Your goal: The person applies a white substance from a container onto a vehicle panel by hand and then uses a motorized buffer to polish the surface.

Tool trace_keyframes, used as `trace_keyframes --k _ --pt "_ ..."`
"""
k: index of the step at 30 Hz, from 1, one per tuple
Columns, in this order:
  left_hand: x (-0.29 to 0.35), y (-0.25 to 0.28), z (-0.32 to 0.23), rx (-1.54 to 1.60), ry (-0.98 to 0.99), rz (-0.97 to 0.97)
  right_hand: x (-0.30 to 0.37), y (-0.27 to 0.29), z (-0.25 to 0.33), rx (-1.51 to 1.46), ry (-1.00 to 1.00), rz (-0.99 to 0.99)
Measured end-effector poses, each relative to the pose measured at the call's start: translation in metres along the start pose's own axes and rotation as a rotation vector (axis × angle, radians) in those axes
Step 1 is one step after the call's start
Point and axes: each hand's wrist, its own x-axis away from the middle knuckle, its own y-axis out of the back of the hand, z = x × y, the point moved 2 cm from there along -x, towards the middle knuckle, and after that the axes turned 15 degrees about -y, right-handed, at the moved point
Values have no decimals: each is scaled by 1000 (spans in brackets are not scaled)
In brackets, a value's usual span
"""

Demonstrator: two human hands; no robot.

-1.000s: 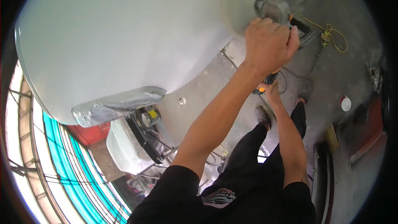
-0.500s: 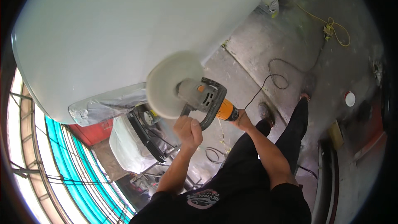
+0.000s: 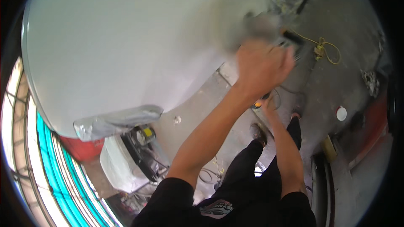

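A power polisher [image 3: 261, 25], grey, black and orange, is at the far right edge of a large pale glossy car body panel [image 3: 105, 46]. Its round pad [image 3: 227, 21] is smeared by motion and lies over the panel; whether it touches cannot be told. My left hand [image 3: 261, 65], blurred, is closed round the front handle, with the arm stretched far forward. Farther down, my right hand [image 3: 267, 104] is closed on the orange rear grip, partly hidden behind the left hand and forearm.
A plastic-wrapped part [image 3: 120, 122] juts from the panel's near edge. A covered white piece [image 3: 120, 164] stands at the left. A dark cord trails over the concrete floor [image 3: 189, 122], and a yellow cord [image 3: 320, 52] lies coiled at right near a white-and-red lid [image 3: 341, 113].
Both hands have carried the polisher forward and to the right, from the panel's near edge to its far right side. My left arm has straightened out.
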Motion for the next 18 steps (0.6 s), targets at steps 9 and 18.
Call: trace_keyframes --k 9,18 --pt "75 82 2 -48 94 76 48 -73 -14 -163 -87 169" --pt "193 236 -64 -125 333 315 113 -165 -94 118 -41 566"
